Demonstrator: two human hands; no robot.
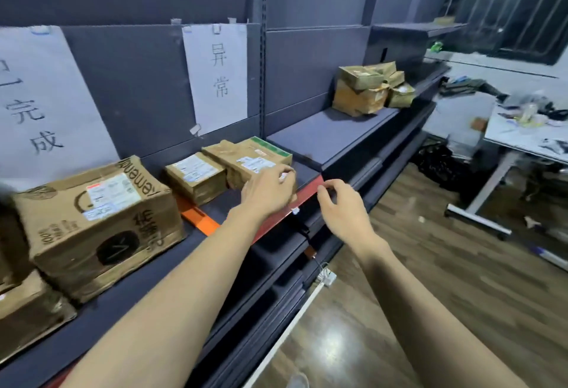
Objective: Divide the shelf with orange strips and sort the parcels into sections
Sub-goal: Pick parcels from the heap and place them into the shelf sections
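An orange strip (199, 218) lies across the grey shelf (338, 138), between a large cardboard parcel (98, 221) and two smaller parcels (196, 175) (246, 157). A second red-orange strip (304, 197) runs along the shelf's front edge. My left hand (267, 191) sits over this strip in front of the green-taped parcel, fingers curled around it. My right hand (338, 206) pinches the strip's far end between thumb and forefinger. A pile of parcels (368, 89) stands further right on the shelf.
Two paper signs (218, 74) (40, 105) hang on the shelf's back panel. More boxes (27, 311) sit at the far left. Lower shelf levels jut out below my arms. A cluttered white table (522, 135) stands on the wooden floor at right.
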